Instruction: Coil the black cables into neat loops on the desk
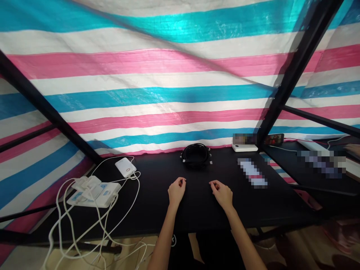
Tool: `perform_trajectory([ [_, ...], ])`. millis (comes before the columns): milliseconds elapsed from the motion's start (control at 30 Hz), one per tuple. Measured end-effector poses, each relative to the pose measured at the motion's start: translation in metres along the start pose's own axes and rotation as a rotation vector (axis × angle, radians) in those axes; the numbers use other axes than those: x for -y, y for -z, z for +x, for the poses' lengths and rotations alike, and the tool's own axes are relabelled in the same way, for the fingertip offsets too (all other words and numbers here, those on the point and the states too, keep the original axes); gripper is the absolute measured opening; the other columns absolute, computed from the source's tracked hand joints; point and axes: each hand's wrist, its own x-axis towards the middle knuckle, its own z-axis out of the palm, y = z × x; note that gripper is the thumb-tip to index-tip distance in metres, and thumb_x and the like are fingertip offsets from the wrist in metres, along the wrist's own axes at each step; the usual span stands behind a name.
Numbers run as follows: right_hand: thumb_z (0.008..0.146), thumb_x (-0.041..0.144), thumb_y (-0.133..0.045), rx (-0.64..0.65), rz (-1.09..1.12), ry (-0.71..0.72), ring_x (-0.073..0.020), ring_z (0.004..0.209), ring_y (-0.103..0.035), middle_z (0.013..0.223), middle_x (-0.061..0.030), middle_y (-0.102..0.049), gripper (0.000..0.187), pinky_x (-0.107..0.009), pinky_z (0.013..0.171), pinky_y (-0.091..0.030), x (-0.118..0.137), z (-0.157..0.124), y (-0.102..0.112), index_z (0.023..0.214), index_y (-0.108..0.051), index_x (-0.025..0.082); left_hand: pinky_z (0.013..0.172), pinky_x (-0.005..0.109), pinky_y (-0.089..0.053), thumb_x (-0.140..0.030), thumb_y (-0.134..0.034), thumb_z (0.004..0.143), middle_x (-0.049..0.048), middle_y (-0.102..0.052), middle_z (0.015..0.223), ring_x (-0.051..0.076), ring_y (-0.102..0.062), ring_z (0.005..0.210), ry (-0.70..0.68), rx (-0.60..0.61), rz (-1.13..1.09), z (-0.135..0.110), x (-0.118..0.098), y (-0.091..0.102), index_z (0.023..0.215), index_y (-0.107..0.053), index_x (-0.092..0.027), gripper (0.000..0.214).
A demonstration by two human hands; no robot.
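My left hand (176, 190) and my right hand (222, 192) hover side by side over the black table (157, 210), fingers curled loosely inward with nothing visible in them. A coiled bundle of black cable (195, 154) lies on the table just beyond both hands, near the back edge. Neither hand touches it.
A white power strip (94, 192) with plugged chargers and trailing white cords sits at the left, a white charger block (125, 167) behind it. A white box (244, 147) stands at the back right. Black frame poles and a striped tarp (168, 75) enclose the table.
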Motion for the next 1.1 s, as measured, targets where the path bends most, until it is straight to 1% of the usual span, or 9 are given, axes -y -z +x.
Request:
perform_trajectory([
  [133,0.088,0.038,-0.043,0.012,-0.013,-0.010,-0.0184,0.071,-0.063,0.064,0.0028,-0.067,0.028,-0.023,0.056,-0.031,0.001,0.000,0.000,0.092,-0.069,0.029,0.059,0.023,-0.033,-0.033,-0.044,0.088,-0.0019,-0.067,0.071,0.015,-0.061,0.071,-0.006,0.005,0.022,-0.001,0.000,0.001,0.085,-0.067,-0.027,0.024],
  [333,0.089,0.037,-0.044,0.022,0.000,-0.019,-0.0183,0.072,-0.063,0.064,0.0028,-0.067,0.027,-0.024,0.057,-0.031,0.003,-0.001,0.002,0.092,-0.069,0.028,0.056,0.023,-0.031,-0.032,-0.039,0.090,-0.0010,-0.065,0.066,0.015,-0.061,0.067,-0.074,0.023,0.118,-0.002,-0.003,0.001,0.083,-0.065,-0.025,0.028],
  [633,0.088,0.039,-0.043,0.051,-0.003,-0.033,-0.0172,0.071,-0.063,0.065,0.0033,-0.068,0.028,-0.022,0.056,-0.033,0.002,0.001,0.002,0.093,-0.069,0.031,0.062,0.022,-0.038,-0.024,-0.043,0.086,0.0012,-0.065,0.072,0.014,-0.061,0.067,-0.492,0.206,0.262,-0.016,-0.019,-0.017,0.077,-0.058,-0.020,0.018],
  [733,0.088,0.039,-0.043,0.064,0.014,-0.029,-0.0170,0.069,-0.063,0.065,0.0038,-0.067,0.027,-0.022,0.056,-0.033,0.001,0.002,0.001,0.091,-0.069,0.032,0.062,0.023,-0.041,-0.026,-0.049,0.082,-0.0003,-0.063,0.064,0.015,-0.060,0.062,-0.627,0.274,0.304,-0.012,-0.029,-0.022,0.071,-0.056,-0.020,0.015],
  [800,0.088,0.039,-0.042,0.067,0.025,-0.030,-0.0173,0.070,-0.063,0.065,0.0038,-0.067,0.027,-0.023,0.056,-0.033,0.001,0.003,0.000,0.090,-0.069,0.032,0.063,0.025,-0.043,-0.026,-0.049,0.082,-0.0003,-0.061,0.061,0.016,-0.060,0.060,-0.674,0.276,0.329,-0.004,-0.037,-0.023,0.073,-0.057,-0.020,0.013],
  [867,0.088,0.039,-0.043,0.065,0.035,-0.028,-0.0175,0.071,-0.063,0.066,0.0037,-0.068,0.027,-0.023,0.056,-0.032,0.001,0.003,-0.001,0.090,-0.068,0.032,0.072,0.029,-0.046,-0.024,-0.049,0.082,0.0016,-0.064,0.069,0.019,-0.062,0.071,-0.725,0.244,0.337,0.007,-0.047,-0.023,0.082,-0.058,-0.020,0.010],
  [933,0.088,0.039,-0.042,0.068,0.049,-0.026,-0.0174,0.071,-0.063,0.066,0.0037,-0.068,0.026,-0.023,0.056,-0.032,0.001,0.004,-0.001,0.090,-0.068,0.031,0.087,0.034,-0.043,-0.023,-0.050,0.082,0.0049,-0.066,0.091,0.021,-0.060,0.093,-0.791,0.199,0.328,0.019,-0.058,-0.025,0.100,-0.057,-0.020,0.019],
  [1033,0.088,0.038,-0.041,0.078,0.065,-0.034,-0.0170,0.069,-0.063,0.064,0.0040,-0.067,0.027,-0.024,0.057,-0.033,0.001,0.004,-0.001,0.090,-0.067,0.031,0.103,0.037,-0.033,-0.025,-0.054,0.080,0.0094,-0.054,0.125,0.024,-0.043,0.123,-0.849,0.117,0.318,0.038,-0.073,-0.033,0.123,-0.045,-0.020,0.044],
  [1100,0.088,0.038,-0.041,0.076,0.073,-0.040,-0.0167,0.069,-0.063,0.063,0.0042,-0.067,0.027,-0.024,0.057,-0.033,0.000,0.004,-0.001,0.090,-0.068,0.031,0.105,0.041,-0.031,-0.029,-0.056,0.080,0.0139,-0.046,0.134,0.028,-0.037,0.129,-0.808,0.033,0.342,0.053,-0.078,-0.040,0.132,-0.037,-0.015,0.058],
])
